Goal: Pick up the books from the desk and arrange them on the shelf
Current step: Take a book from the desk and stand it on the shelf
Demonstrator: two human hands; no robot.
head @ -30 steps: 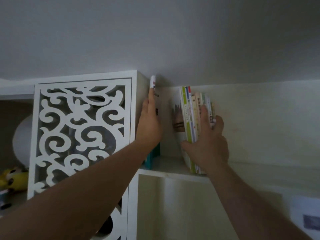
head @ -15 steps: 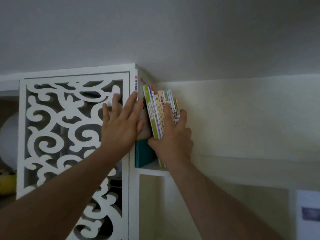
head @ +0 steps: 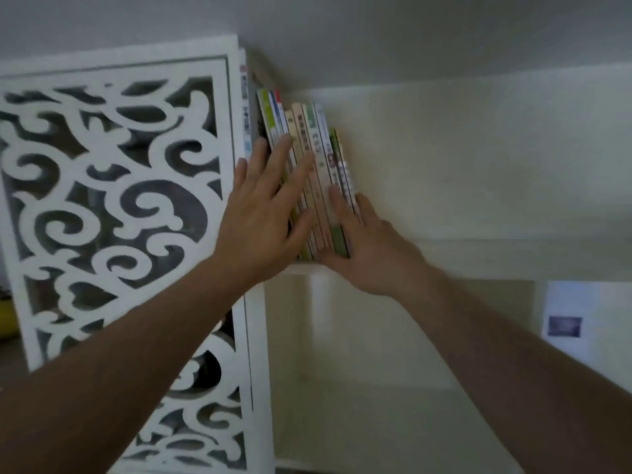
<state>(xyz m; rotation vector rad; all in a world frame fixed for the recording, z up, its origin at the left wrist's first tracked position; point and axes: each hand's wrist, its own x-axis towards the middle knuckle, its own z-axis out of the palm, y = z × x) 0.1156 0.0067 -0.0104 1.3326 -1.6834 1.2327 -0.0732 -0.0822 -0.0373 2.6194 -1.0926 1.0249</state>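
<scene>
Several thin books (head: 316, 155) stand upright in a row on the white shelf (head: 301, 269), leaning left against a taller white book (head: 244, 104) beside the cabinet's side. My left hand (head: 263, 213) lies flat with spread, straight fingers pressing on the spines of the left books. My right hand (head: 362, 241) presses the right end of the row, its fingers straight along the outermost green and white spines. The bottoms of the books are hidden behind both hands.
A white cabinet door with carved scrollwork (head: 116, 200) fills the left. The cream wall (head: 461, 159) runs to the right of the books along the shelf. A paper sheet (head: 578, 319) hangs lower right. Something yellow (head: 7, 319) sits at the far left edge.
The row of books has been pushed left against the tall white book. My left hand moved from the cabinet's edge onto the spines; my right hand stays on the row's right end.
</scene>
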